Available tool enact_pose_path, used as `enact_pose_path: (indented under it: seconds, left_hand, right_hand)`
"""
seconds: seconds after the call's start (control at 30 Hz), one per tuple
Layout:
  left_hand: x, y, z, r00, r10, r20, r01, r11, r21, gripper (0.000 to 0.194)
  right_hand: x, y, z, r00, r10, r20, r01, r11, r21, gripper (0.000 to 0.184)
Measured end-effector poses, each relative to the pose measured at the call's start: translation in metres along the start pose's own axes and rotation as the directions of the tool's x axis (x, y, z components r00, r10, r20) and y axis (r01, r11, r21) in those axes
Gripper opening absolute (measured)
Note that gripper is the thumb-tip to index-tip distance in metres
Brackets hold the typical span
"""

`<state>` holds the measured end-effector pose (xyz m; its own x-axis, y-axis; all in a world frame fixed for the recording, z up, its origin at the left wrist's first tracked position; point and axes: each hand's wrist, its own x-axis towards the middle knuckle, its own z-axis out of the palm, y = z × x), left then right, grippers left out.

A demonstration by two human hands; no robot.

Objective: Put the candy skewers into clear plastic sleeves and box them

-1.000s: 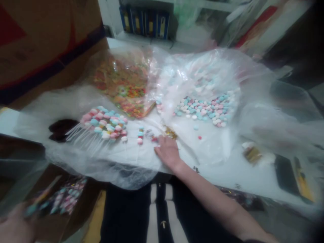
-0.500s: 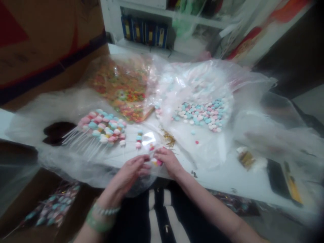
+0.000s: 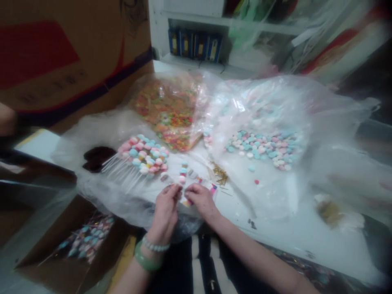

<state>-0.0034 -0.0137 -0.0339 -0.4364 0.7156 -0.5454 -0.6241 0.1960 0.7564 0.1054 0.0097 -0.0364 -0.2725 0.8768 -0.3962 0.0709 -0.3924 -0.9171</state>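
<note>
My left hand (image 3: 167,204) and my right hand (image 3: 200,199) are close together at the table's near edge, fingertips pinched. Between them is a small clear plastic bag (image 3: 213,188) with colourful print, gripped by both; its exact outline is blurred. Just beyond my fingers lies a marshmallow skewer (image 3: 183,169) in blue, white and pink. To the left, a pile of marshmallow skewers (image 3: 143,155) rests with white sticks pointing toward me. Gold twist ties (image 3: 219,174) lie in a heap right of my hands.
A bag of fruit-coloured candies (image 3: 171,110) and an open bag of marshmallows (image 3: 260,145) cover the table's back. Below left stands a carton (image 3: 39,265) with finished-looking skewers (image 3: 90,239). A large cardboard box (image 3: 76,53) stands back left. Part of another person's arm (image 3: 6,118) shows at left.
The view has swung left, so the table's things sit further right. My hands have drawn close together, and the clear bag, earlier catching bright light, now lies lower between them.
</note>
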Motion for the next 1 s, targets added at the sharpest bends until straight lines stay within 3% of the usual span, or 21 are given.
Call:
enact_pose_path:
  seconds: [0.1, 0.2, 0.33, 0.47, 0.57, 0.63, 0.77, 0.87, 0.93, 1.0]
  left_hand:
    - [0.005, 0.008, -0.007, 0.997, 0.0, -0.072, -0.005, 0.997, -0.074, 0.034]
    - [0.004, 0.018, -0.017, 0.997, -0.072, -0.028, 0.07, 0.996, -0.062, 0.035]
    - [0.001, 0.023, -0.032, 0.983, -0.183, -0.011, 0.184, 0.983, 0.019, 0.039]
    - [0.004, 0.022, -0.041, 0.993, -0.076, -0.096, 0.075, 0.997, -0.013, 0.038]
    - [0.007, 0.025, -0.044, 0.991, -0.007, -0.131, -0.001, 0.998, -0.062, 0.041]
    - [0.008, 0.031, -0.047, 0.993, -0.006, -0.121, -0.007, 0.995, -0.104, 0.042]
    - [0.013, 0.04, -0.056, 0.997, -0.036, -0.07, 0.032, 0.998, -0.052, 0.047]
    - [0.014, 0.038, -0.062, 0.997, -0.056, -0.061, 0.055, 0.998, -0.03, 0.045]
    - [0.012, 0.034, -0.065, 0.997, -0.012, -0.072, 0.009, 0.999, -0.034, 0.045]
    - [0.008, 0.033, -0.069, 0.989, 0.116, -0.089, -0.111, 0.992, 0.06, 0.041]
  right_hand:
    - [0.001, -0.004, 0.011, 0.997, -0.074, -0.01, 0.071, 0.985, -0.155, 0.012]
    - [0.001, -0.001, 0.019, 0.989, -0.144, -0.025, 0.133, 0.957, -0.259, 0.021]
    - [0.003, 0.007, 0.026, 0.996, -0.091, -0.016, 0.083, 0.962, -0.259, 0.025]
    - [0.007, 0.007, 0.037, 0.996, -0.076, 0.055, 0.084, 0.984, -0.16, 0.01]
    - [0.009, 0.001, 0.045, 0.995, 0.0, 0.099, 0.01, 0.994, -0.107, 0.008]
    - [0.009, -0.003, 0.048, 0.992, 0.03, 0.121, -0.011, 0.988, -0.155, 0.009]
    - [0.007, -0.005, 0.049, 0.971, -0.089, 0.224, 0.167, 0.918, -0.36, 0.026]
    - [0.005, -0.002, 0.051, 0.948, 0.0, 0.319, 0.123, 0.922, -0.366, 0.033]
    - [0.004, -0.001, 0.053, 0.936, 0.053, 0.347, 0.075, 0.936, -0.345, 0.031]
    - [0.004, -0.002, 0.054, 0.923, 0.039, 0.383, 0.098, 0.938, -0.332, 0.03]
